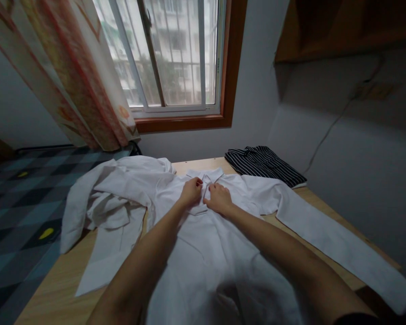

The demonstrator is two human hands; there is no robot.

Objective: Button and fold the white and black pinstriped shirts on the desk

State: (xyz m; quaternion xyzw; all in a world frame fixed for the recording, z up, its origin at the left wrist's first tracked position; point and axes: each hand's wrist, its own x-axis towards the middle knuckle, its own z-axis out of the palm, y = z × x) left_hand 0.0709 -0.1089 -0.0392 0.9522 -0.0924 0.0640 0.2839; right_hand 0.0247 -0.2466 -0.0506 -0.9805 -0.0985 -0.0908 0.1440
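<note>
A white long-sleeved shirt [203,243] lies spread on a wooden table [50,280], its collar [219,172] toward the window. One sleeve [328,237] stretches out to the lower right. At the front placket, just below the collar, my left hand [191,192] has its fingers bent and pinched on the shirt fabric. Close beside it, my right hand [219,197] grips the other side of the placket with thumb and fingers. Whatever small button may be between the fingertips is too small to make out.
More white clothing [122,189] is heaped at the table's left. A folded black-and-white striped garment [264,164] lies at the back right. Left of the table is a bed with a checked cover [20,212]. A curtain [84,76] hangs beside the window [176,58]; a shelf [345,31] juts out upper right.
</note>
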